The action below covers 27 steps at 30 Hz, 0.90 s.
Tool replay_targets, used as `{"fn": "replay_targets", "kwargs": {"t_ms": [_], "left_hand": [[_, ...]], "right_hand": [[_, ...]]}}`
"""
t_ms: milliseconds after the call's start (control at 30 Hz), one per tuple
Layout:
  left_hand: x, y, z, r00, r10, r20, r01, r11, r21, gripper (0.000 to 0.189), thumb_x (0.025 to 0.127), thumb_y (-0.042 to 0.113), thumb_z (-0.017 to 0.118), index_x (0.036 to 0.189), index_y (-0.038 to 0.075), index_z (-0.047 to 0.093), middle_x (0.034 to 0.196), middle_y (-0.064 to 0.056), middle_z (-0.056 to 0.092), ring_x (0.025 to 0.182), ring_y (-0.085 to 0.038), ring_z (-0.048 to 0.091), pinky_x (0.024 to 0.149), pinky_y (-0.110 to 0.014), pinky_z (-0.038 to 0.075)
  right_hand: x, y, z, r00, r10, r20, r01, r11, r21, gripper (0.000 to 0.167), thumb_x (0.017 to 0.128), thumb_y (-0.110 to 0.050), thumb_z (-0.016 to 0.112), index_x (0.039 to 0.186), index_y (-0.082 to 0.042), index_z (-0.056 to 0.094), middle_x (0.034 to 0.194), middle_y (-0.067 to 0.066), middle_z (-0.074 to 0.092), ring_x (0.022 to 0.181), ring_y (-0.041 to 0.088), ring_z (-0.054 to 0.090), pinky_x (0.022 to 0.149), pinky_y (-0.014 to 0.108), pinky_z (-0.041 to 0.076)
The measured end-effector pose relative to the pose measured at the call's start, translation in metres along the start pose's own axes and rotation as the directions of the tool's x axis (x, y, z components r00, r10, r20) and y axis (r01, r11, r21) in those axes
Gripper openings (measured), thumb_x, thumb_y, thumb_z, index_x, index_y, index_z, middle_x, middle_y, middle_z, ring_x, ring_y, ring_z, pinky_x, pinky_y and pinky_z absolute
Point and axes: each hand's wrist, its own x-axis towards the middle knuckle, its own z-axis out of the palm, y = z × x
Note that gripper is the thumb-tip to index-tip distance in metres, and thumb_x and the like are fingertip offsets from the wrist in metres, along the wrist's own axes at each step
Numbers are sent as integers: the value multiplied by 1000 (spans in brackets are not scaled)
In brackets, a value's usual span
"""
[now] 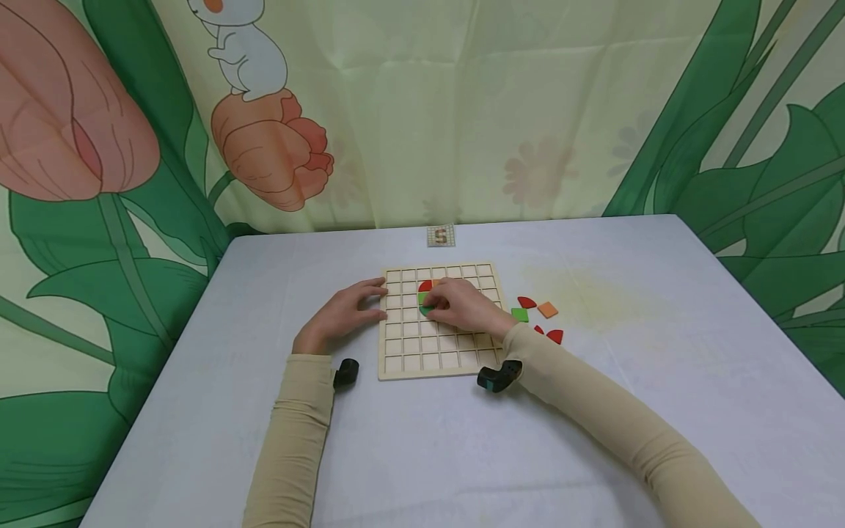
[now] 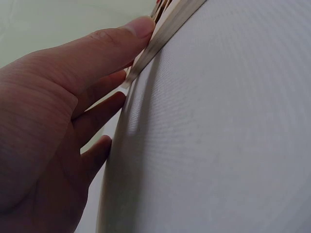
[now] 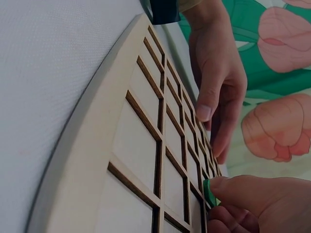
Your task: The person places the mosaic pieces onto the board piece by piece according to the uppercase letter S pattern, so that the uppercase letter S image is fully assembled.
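A wooden grid board lies on the table. My left hand is at its left edge, fingers extended, with the thumb touching the rim in the left wrist view. Over the upper middle of the grid, my right hand pinches a dark green piece between thumb and curled fingers, down at the cells. A red piece, a light green piece and part of an orange piece show in the cells beside it. The right hand hides the cells under it.
Right of the board lie several loose pieces, among them a red piece, an orange square and a green square. A small patterned card sits at the table's back edge. A printed curtain hangs behind.
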Motion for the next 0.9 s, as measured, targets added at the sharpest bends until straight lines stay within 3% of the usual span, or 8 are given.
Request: {"fn": "replay_targets", "kwargs": {"t_ms": [133, 367, 567, 767, 900], "left_hand": [[0, 1, 0, 1000, -1, 2, 1, 1000, 5, 51, 91, 25, 71, 136, 4, 57, 154, -5, 38, 144, -24, 29, 116, -42, 25], [0, 1, 1, 1000, -6, -3, 6, 1000, 12, 51, 91, 24, 71, 136, 5, 57, 154, -5, 38, 144, -24, 29, 116, -42, 25], [1, 1, 1, 1000, -20, 2, 20, 1000, 8, 51, 91, 25, 72, 136, 5, 57, 154, -5, 38, 145, -24, 28, 117, -42, 25], [1, -1, 1, 1000, -23, 1, 23, 999, 26, 53, 91, 26, 72, 137, 5, 56, 155, -5, 38, 144, -25, 28, 116, -43, 25], [2, -1, 2, 999, -35, 3, 35, 999, 24, 54, 91, 28, 72, 138, 7, 56, 155, -4, 37, 145, -25, 27, 117, -44, 24]], "right_hand": [[-6, 3, -5, 999, 29, -17, -29, 999, 28, 18, 91, -16, 70, 107, -7, 73, 97, 1, 66, 86, 14, 58, 78, 30, 49], [-29, 16, -26, 980, 192, -57, -186, 978, 98, 25, 96, -19, 64, 116, -6, 69, 107, 4, 67, 96, 18, 62, 88, 36, 52], [-62, 39, -51, 938, 327, -113, -308, 938, 157, 29, 97, -22, 63, 121, -5, 67, 116, 9, 66, 105, 25, 63, 93, 42, 51], [-94, 66, -73, 878, 460, -131, -437, 883, 173, 34, 98, -23, 61, 128, -5, 62, 126, 13, 62, 114, 30, 58, 96, 46, 50], [-114, 78, -83, 877, 465, -125, -445, 882, 158, 36, 98, -21, 61, 130, -3, 61, 128, 17, 60, 116, 33, 56, 97, 49, 49]]}}
